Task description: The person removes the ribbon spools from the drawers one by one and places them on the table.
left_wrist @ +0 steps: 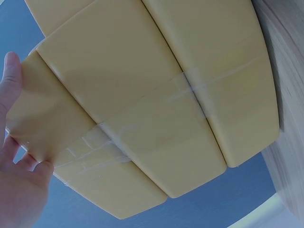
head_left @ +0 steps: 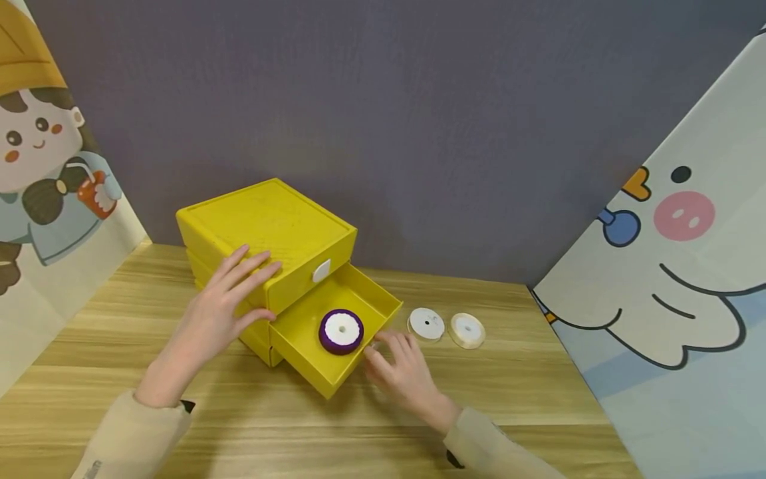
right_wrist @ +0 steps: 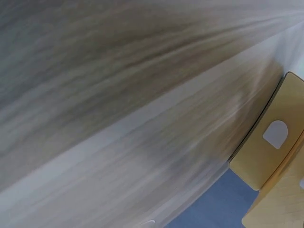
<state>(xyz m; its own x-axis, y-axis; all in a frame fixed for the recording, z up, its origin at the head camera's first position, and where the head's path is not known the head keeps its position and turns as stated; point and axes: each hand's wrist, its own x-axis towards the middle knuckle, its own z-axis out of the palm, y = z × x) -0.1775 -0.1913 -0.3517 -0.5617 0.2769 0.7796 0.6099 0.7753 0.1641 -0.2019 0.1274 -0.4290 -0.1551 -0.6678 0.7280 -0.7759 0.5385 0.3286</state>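
Note:
A yellow drawer unit [head_left: 269, 223] stands on the wooden table, its middle drawer [head_left: 311, 369] pulled out. In that drawer lies a purple ribbon spool [head_left: 342, 331] with a white centre. My left hand [head_left: 218, 309] rests on the unit's top near the front left corner, fingers spread and fairly straight, thumb at the front. The left wrist view shows this hand [left_wrist: 23, 185] against the unit's side wall [left_wrist: 137, 95]. With curled fingers, my right hand [head_left: 403, 372] grips the open drawer's front edge; its grasp is partly hidden. The right wrist view does not show that hand.
To the right of the drawer, two pale ribbon spools, a white one [head_left: 427, 323] and a cream one [head_left: 468, 330], lie on the table [head_left: 509, 399]. The top drawer has a white tab handle [head_left: 321, 270]. A grey wall [head_left: 419, 133] rises behind.

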